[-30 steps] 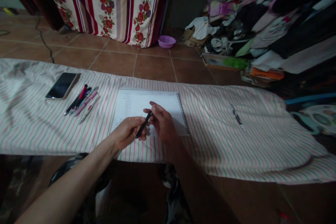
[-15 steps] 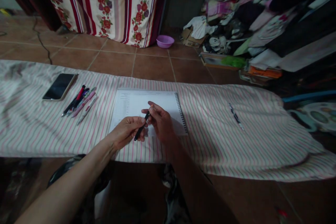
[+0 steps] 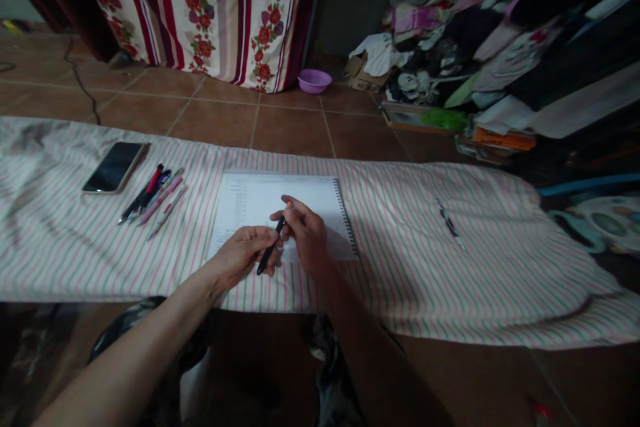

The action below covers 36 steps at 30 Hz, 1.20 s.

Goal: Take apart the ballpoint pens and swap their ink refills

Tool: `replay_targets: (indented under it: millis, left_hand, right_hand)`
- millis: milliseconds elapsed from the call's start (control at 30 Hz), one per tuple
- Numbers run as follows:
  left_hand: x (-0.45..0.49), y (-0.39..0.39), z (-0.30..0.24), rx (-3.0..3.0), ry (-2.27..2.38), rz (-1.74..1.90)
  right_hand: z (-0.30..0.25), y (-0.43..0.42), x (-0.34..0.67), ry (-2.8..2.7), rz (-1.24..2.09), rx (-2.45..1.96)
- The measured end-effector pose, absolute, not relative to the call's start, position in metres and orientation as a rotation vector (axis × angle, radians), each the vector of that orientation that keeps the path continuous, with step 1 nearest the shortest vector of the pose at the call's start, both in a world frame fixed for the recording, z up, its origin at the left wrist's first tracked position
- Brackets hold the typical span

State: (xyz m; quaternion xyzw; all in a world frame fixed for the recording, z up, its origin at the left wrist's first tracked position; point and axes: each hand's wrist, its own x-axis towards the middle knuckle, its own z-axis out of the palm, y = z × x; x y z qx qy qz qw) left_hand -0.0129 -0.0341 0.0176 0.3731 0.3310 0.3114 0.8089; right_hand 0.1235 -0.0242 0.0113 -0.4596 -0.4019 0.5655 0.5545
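A black pen (image 3: pixel 269 256) is held slantwise between both hands, above the lower part of a spiral notebook (image 3: pixel 300 188). My left hand (image 3: pixel 245 250) pinches its middle between thumb and fingers, and the pen's dark lower end sticks out below. My right hand (image 3: pixel 307 230) is closed on the upper end, where a small orange spot shows at the fingertips. Printed lines run down the left side of the notebook's page, too small to read. The spiral binding lies along its right edge.
On the striped cloth (image 3: pixel 400 233), several pens (image 3: pixel 155 193) lie bunched at the left beside a phone (image 3: pixel 114 167). A single pen (image 3: pixel 450 223) rests at the right. Beyond, a purple basin (image 3: pixel 315 81) stands on the tiled floor near a clothes pile (image 3: pixel 430 33).
Both hands keep their hold on the pen, with only a slight shift of the fingers. An orange spot now shows at the right fingertips. The other things lie where they were.
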Motion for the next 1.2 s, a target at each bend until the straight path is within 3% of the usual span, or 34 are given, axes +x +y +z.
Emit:
replay_targets:
  millis: [1200]
  left_hand:
    - [-0.0140,-0.0353,0.0213,0.749,0.700,0.668]
  right_hand:
    - [0.0070,-0.0249,0.1243,-0.932,1.409,-0.973]
